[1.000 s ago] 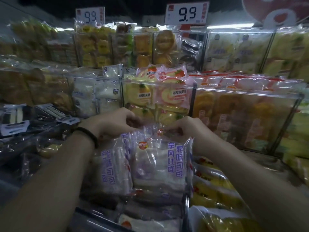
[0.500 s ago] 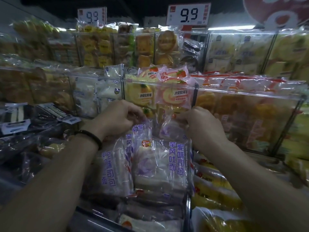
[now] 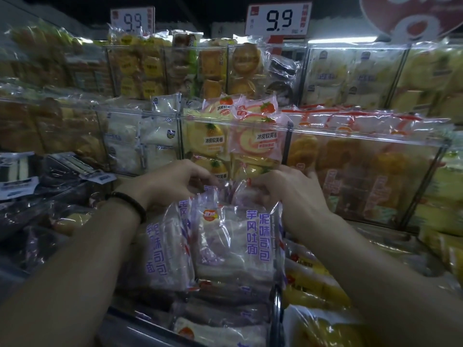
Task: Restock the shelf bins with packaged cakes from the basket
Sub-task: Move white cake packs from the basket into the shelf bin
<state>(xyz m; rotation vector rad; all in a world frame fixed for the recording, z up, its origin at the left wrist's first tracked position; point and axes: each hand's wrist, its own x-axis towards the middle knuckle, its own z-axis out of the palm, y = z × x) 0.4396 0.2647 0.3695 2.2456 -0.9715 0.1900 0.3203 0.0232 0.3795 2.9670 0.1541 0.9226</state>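
I found the purple-lettered pack (image 3: 235, 236) upright, long axis vertical. Left grip (image 3: 175, 181) and right grip (image 3: 283, 194) each pinched wrapper at its top edge (equally near). The roll-cake bin (image 3: 225, 115) stood directly behind the pack.

Two price signs are each showing 9.9: left price sign (image 3: 132, 20), right price sign (image 3: 278, 18). Front taro toast pack (image 3: 235, 236) is carrying purple 芋泥风味吐司面包. Neighbouring taro toast pack (image 3: 162, 246) is showing part of the same print. Yellow roll-cake pack (image 3: 214, 140) and pink roll-cake pack (image 3: 260, 139) are both reading 冰皮软芙卷. Orange logo (image 3: 210, 214) on the front pack is staying illegible.
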